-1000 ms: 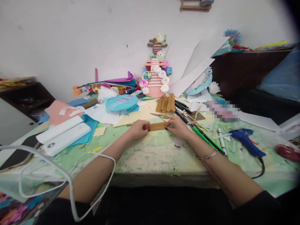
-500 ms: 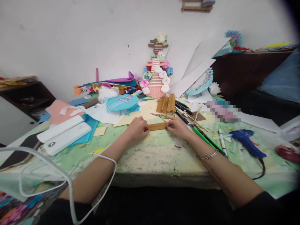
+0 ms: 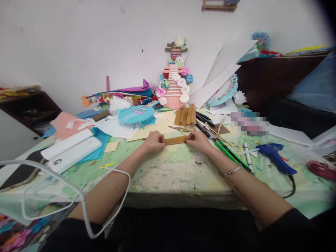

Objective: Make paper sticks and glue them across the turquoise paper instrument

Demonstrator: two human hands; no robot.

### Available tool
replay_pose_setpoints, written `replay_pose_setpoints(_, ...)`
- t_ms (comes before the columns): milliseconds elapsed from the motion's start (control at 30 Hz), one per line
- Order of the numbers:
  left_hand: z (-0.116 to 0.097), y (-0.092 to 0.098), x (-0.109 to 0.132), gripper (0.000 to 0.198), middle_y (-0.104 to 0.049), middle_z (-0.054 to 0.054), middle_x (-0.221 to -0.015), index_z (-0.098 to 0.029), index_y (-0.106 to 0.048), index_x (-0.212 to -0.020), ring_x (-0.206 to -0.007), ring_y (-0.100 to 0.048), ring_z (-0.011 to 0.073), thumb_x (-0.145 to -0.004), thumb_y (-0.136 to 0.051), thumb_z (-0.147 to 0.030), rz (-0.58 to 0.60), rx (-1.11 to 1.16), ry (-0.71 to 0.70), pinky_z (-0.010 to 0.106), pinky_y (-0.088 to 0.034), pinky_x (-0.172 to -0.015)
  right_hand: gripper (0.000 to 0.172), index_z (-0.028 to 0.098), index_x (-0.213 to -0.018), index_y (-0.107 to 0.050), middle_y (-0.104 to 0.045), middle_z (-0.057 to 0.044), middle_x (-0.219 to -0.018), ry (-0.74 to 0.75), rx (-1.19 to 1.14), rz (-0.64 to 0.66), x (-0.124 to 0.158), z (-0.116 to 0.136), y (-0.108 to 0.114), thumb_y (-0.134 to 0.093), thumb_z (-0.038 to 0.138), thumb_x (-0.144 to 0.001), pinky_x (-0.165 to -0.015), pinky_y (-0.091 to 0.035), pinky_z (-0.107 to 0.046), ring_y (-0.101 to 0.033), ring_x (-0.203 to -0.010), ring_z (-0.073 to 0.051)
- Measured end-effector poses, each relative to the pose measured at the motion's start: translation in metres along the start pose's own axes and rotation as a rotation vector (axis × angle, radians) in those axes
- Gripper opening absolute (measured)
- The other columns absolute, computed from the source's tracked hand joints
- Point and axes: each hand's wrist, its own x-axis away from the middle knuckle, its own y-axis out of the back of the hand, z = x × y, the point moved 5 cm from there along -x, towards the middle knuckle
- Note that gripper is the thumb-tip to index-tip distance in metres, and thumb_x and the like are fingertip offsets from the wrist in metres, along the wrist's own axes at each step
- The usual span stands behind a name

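Note:
A narrow folded strip of brown paper point(image 3: 175, 140) stretches between my two hands, low over the table. My left hand point(image 3: 155, 140) pinches its left end with thumb and fingers curled. At the other end my right hand point(image 3: 196, 140) is closed on the strip between thumb and forefinger. Just beyond them lie gold-handled scissors point(image 3: 185, 128). Behind the scissors stands a pleated piece of brown paper point(image 3: 185, 115). The fingertips hide both ends of the strip in part.
Black pens point(image 3: 206, 119) and a green cutter point(image 3: 231, 154) lie right of my right hand, with a blue glue gun point(image 3: 277, 157) farther right. A decorated pink paper lute point(image 3: 174, 94) leans on the wall. A white cable point(image 3: 78, 196) loops across my left forearm.
The strip shows slightly more of its face and its right end sits a little higher. Both hands keep their hold in almost the same place.

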Motion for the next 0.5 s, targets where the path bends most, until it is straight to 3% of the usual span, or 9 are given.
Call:
replay_pose_setpoints(167,0.006,-0.002,0.0,0.008,-0.06,0.003,-0.075,-0.016,-0.064,-0.065,-0.076,-0.053,0.0177,-0.06,-0.059,-0.019,-0.009,0.042,0.038,0.032,-0.042,-0.075,0.005,0.017,-0.068,-0.068,-0.064,-0.002,-0.07,0.068,-0.016,0.029,0.001,0.004,0.001,-0.063,0.014,-0.069,-0.06,-0.036,-0.024,-0.052,-0.065,-0.014)
replay_pose_setpoints(333,0.001,0.001,0.002,0.016,-0.062,0.001,-0.077,-0.018,-0.068,-0.076,-0.079,-0.055,0.0165,-0.062,-0.059,-0.017,0.041,0.118,-0.054,0.032,-0.04,-0.08,0.011,0.017,-0.072,-0.072,-0.064,-0.002,-0.07,0.144,-0.015,0.074,0.0,0.004,0.006,-0.063,0.012,-0.071,-0.064,-0.038,-0.025,-0.053,-0.067,-0.014)
replay_pose_setpoints(500,-0.01,0.011,0.006,0.012,-0.064,0.005,-0.081,-0.021,-0.073,-0.07,-0.086,-0.05,0.0206,-0.066,-0.061,-0.024,0.002,-0.06,-0.164,0.037,-0.034,-0.085,0.013,0.019,-0.078,-0.074,-0.062,-0.004,-0.073,0.231,0.021,0.106,0.0,0.003,0.011,-0.064,0.014,-0.073,-0.069,-0.039,-0.027,-0.054,-0.073,-0.017)
